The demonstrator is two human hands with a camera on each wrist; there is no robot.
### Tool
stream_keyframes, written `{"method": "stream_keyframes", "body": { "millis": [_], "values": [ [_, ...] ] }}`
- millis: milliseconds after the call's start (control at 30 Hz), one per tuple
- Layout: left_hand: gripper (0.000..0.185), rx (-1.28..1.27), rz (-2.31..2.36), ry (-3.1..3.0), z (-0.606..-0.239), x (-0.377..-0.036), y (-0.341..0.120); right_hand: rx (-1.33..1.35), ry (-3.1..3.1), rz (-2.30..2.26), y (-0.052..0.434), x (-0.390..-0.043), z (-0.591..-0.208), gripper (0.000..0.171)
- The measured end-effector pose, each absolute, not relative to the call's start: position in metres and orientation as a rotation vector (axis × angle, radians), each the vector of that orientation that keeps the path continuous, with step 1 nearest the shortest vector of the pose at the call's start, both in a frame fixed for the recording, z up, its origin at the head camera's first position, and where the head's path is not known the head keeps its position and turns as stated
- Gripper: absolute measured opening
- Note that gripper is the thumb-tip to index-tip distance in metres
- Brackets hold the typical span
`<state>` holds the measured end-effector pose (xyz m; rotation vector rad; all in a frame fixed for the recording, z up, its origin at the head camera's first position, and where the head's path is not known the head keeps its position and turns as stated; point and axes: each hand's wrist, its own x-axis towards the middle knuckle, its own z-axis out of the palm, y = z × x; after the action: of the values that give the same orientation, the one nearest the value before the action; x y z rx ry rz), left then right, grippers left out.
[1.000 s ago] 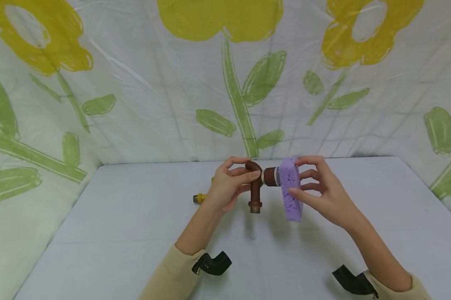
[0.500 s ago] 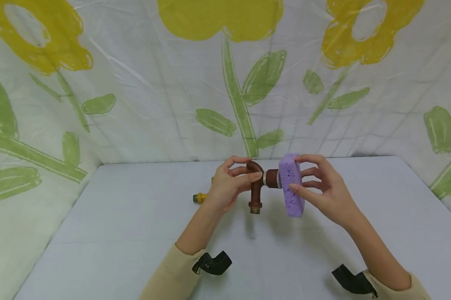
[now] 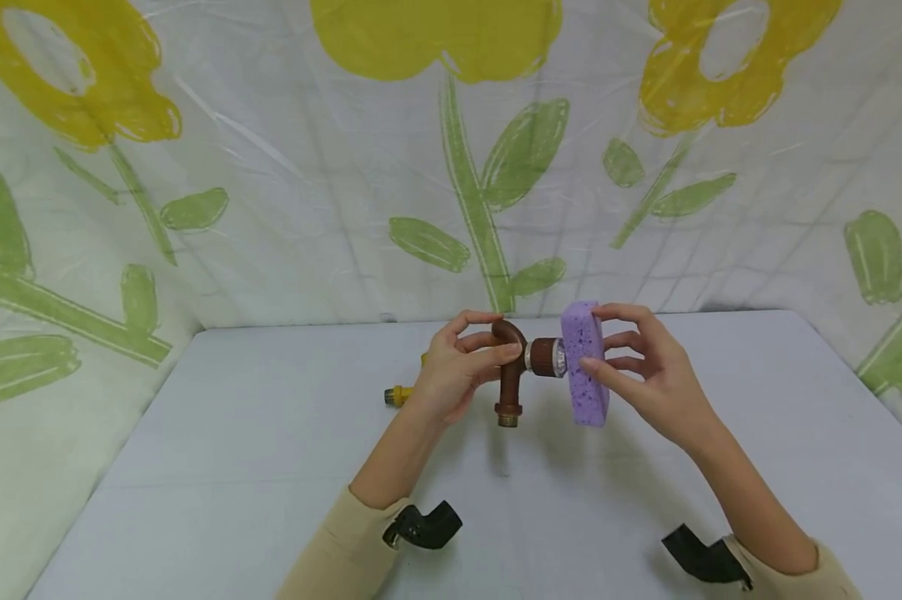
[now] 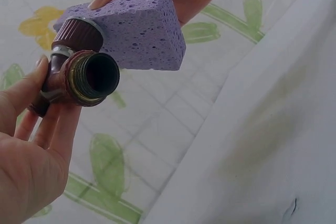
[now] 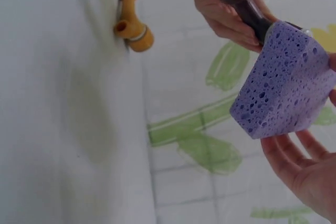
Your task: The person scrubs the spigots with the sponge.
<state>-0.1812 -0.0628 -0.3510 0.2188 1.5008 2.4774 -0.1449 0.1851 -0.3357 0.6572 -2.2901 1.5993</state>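
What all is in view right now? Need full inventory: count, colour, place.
brown faucet: 1, brown with silvery rings, in the left hand
sponge: 1, purple, in the right hand
yellow faucet: 1, yellow-orange, on the table, partly hidden behind the left hand in the head view
table: 1, white, below the hands
backdrop: 1, white, behind the table
flower drawings: several, yellow with green stems and leaves, on the backdrop
curved pieces: 2, black, one at each cuff
sleeves: 2, beige, on the forearms
hands: 2, bare, centre of the head view
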Motion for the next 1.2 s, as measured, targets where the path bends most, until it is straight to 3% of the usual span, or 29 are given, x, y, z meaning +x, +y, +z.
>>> {"method": "stream_keyframes", "body": {
  "millis": [267,1000,1200],
  "values": [
    [0.048,0.223,2.442,1.501,-0.35,-0.184,-0.061,0.622,-2.309,1.554,0.19,-0.149,-0.337,0.059],
    [0.027,0.335,2.429,1.281,-0.359,-0.183,-0.057,0.548,-2.371,1.49,0.208,-0.15,-0.34,0.061],
    [0.029,0.423,2.4,1.222,-0.361,-0.185,-0.059,0.545,-2.393,1.466,0.216,-0.148,-0.339,0.06]
  ]
}}
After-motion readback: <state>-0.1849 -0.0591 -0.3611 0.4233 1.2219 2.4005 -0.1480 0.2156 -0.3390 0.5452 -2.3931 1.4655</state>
